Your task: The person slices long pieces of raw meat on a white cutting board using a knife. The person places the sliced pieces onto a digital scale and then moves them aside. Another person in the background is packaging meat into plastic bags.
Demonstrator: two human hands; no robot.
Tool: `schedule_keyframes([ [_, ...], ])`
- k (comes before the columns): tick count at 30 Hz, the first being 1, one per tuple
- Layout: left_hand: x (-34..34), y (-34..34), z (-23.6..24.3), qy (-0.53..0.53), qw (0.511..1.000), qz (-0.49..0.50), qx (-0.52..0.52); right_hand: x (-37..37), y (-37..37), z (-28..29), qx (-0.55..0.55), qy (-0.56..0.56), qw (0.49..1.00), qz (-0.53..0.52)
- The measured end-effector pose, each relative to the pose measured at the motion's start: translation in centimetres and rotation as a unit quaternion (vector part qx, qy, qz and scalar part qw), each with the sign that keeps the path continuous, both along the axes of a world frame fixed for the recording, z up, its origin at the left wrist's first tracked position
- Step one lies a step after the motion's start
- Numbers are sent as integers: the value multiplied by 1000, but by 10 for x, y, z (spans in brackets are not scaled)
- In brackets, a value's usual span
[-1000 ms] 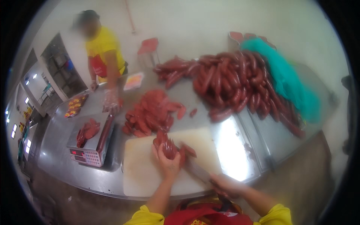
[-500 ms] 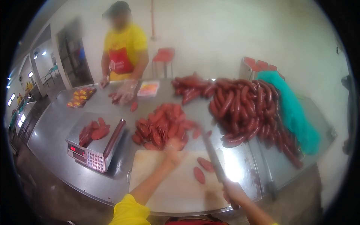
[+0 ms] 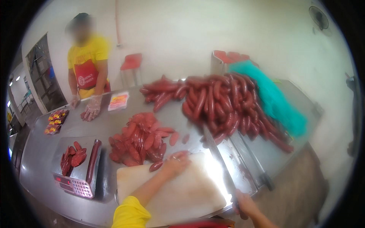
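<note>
My right hand (image 3: 245, 206) grips the handle of a long knife (image 3: 219, 161), its blade slanting up and away toward the sausage heap. At the far edge of the white cutting board (image 3: 152, 193), my left hand (image 3: 176, 165) has its fingers bent over dark red sausage slices, partly hidden under them. One oval slice (image 3: 156, 166) lies by the wrist side. Just beyond stands a loose pile of cut sausage pieces (image 3: 138, 136). Farther right is a big heap of whole linked sausages (image 3: 224, 100), close to the knife tip.
A scale (image 3: 74, 182) at left carries slices and one whole sausage. Opposite, a gloved co-worker (image 3: 88, 64) stands by small packets (image 3: 56, 121) and a white-and-pink pack (image 3: 118, 101). Green plastic sheeting (image 3: 270, 95) lies beside the heap on the metal table (image 3: 42, 152).
The view has turned right. My left hand has come over the slices that lay on the board and is at its far edge. My right hand still holds the knife.
</note>
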State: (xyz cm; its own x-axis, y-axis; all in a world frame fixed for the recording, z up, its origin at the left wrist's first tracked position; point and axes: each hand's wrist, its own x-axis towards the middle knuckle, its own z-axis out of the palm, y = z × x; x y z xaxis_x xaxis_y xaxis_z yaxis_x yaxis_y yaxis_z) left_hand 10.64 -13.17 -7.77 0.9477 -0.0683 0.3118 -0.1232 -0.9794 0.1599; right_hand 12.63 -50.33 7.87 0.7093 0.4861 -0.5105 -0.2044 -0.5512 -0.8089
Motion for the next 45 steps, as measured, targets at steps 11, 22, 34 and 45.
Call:
schedule_keyframes([
  [11, 86, 108, 38, -12, 934, 302, -193, 26, -24, -12, -53, 48, 994, -87],
  [22, 320, 126, 9, -70, 801, 422, -418, 36, -41, -21, -39, 10, 984, -173],
  [34, 265, 98, 47, -309, 512, 221, -770, 39, -39, -35, 24, 37, 980, -196],
  [45, 8, -29, 226, 78, 885, 172, -425, 45, -64, -12, 135, -26, 987, -85],
])
